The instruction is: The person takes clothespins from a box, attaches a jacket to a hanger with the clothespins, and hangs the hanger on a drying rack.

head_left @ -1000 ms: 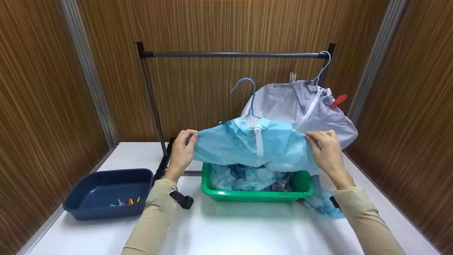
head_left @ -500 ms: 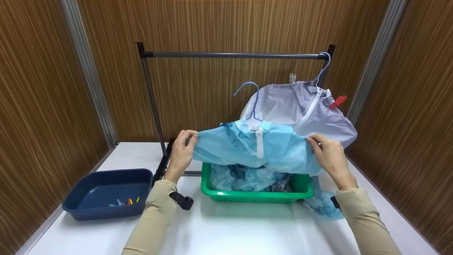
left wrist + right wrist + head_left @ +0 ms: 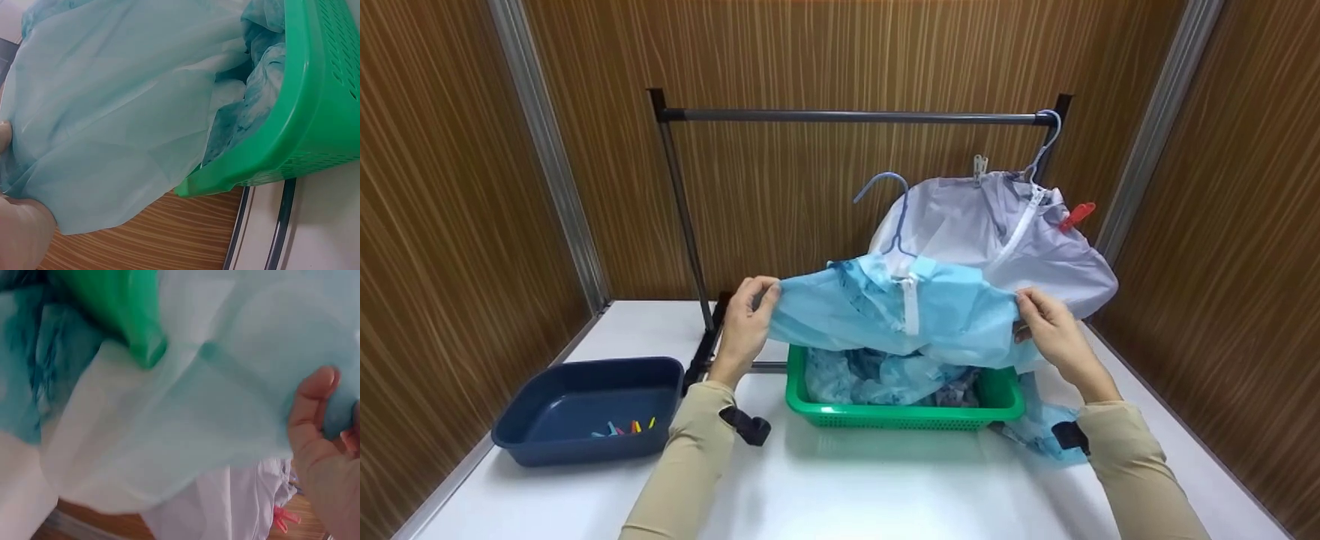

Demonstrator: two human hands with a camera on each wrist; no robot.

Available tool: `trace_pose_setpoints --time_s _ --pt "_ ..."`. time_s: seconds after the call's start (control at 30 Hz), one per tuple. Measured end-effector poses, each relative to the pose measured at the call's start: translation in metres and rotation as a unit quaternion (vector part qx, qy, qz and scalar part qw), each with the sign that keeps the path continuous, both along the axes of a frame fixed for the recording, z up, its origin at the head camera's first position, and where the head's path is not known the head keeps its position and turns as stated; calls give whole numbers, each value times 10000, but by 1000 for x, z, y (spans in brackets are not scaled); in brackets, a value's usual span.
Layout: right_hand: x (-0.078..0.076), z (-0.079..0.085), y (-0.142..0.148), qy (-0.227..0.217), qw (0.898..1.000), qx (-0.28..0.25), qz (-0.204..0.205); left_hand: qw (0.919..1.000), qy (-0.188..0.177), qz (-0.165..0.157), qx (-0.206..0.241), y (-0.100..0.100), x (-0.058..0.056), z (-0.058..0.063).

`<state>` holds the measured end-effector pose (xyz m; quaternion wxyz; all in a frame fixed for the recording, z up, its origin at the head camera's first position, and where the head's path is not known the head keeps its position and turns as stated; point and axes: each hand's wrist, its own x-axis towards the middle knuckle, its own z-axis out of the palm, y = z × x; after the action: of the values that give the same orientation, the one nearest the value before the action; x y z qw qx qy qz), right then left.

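Fingers (image 3: 760,282) of left hand (image 3: 741,326) and right hand (image 3: 1056,334) pinch blue garment (image 3: 952,307) over green basket (image 3: 904,416), hanger (image 3: 905,206) arms hidden inside, left hand cropped in wrist view, right hand turned slightly since last frame

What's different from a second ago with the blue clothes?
The blue hanger dipped slightly and shifted toward the picture's right. The right hand moved a little down and outward, still holding the blue garment. The left hand kept its hold; the green basket and dark blue tray stayed put.
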<state>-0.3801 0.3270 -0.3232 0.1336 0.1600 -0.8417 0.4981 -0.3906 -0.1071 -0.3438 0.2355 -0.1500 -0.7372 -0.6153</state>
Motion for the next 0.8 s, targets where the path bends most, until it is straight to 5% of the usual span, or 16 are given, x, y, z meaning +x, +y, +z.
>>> trace_pose_setpoints --time_s 0.27,0.43,0.63,0.8 --pt "-1 -2 -11 -220 9991 -342 71 9999 119 98 -34 2 0 0" --pt "4 1 -16 305 9957 562 -667 9999 102 73 -110 3 1 -2" --pt "4 3 -23 1400 9692 1048 -1732 10000 0 55 -76 5 0 -2" --pt "5 3 -25 1002 9796 571 -1644 9999 -83 -30 78 7 0 -1"
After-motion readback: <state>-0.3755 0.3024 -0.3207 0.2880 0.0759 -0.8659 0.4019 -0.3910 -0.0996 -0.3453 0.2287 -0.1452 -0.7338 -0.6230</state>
